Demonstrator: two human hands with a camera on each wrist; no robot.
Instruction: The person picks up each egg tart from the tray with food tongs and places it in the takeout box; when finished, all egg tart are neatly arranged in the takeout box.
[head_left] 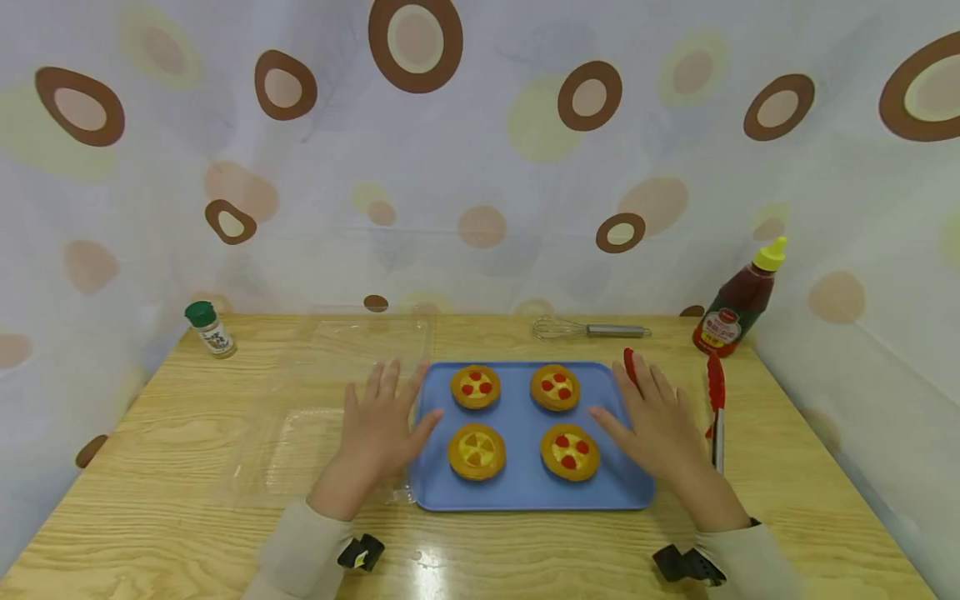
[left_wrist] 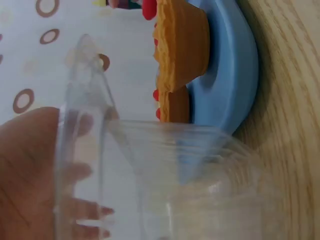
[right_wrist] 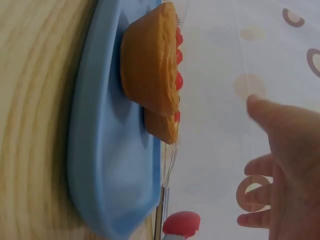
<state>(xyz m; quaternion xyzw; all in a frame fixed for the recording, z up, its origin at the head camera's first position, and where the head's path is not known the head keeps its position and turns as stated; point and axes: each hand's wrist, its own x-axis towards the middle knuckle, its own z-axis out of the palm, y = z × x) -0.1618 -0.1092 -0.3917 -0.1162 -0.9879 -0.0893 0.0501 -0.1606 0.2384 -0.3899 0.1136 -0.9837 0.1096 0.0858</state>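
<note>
Several egg-tart-like pastries lie on a blue tray (head_left: pixel 517 492); a front-left tart (head_left: pixel 477 452) has yellow-orange wedges, while a front-right tart (head_left: pixel 570 452) carries red pieces. Over the tray's left side and a clear plastic container (head_left: pixel 303 450) hovers my left hand (head_left: pixel 384 425), fingers spread, holding nothing. The container's edge (left_wrist: pixel 85 125) crosses in front of that hand in the left wrist view. My right hand (head_left: pixel 660 421) hangs spread and empty over the tray's right edge. Tongs with red tips (head_left: pixel 717 387) stand partly hidden beside it, and a red tip (head_left: pixel 630 365) shows behind its fingers.
A whisk (head_left: pixel 592 330) lies behind the tray. At the back right stands a sauce bottle (head_left: pixel 738 304) with a yellow cap. A green-capped shaker (head_left: pixel 211 330) stands at the back left. Patterned cloth (head_left: pixel 480 167) hangs behind and beside the wooden table (head_left: pixel 150 483).
</note>
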